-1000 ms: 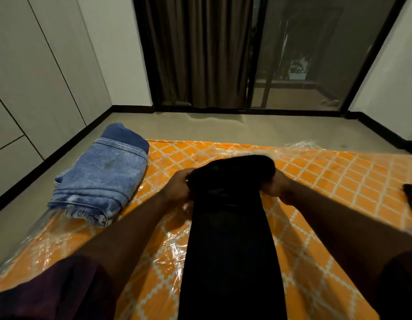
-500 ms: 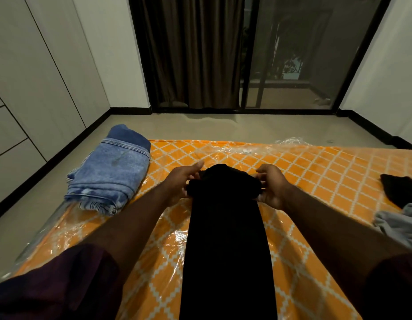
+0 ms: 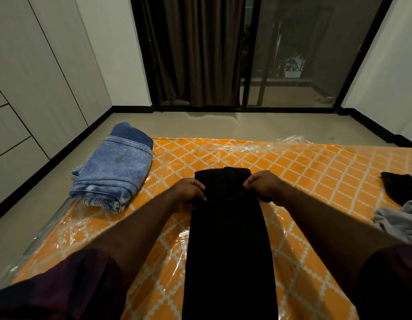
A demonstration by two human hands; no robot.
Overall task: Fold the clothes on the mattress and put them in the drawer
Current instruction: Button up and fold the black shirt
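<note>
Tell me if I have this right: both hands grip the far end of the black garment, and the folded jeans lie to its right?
No: the head view shows the folded jeans lying to the left of the black garment. The left hand and right hand do grip its far end.

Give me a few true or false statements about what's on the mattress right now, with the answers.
1. The left hand and right hand both grip the far end of the black garment. True.
2. The folded jeans lie to the right of the black garment. False: they lie to its left, at a corner of the mattress.
3. The mattress is orange with a white lattice pattern, under clear plastic. True.
4. Nothing lies on the mattress beyond the right hand. False: a grey garment and a black cloth lie loose there.
</note>
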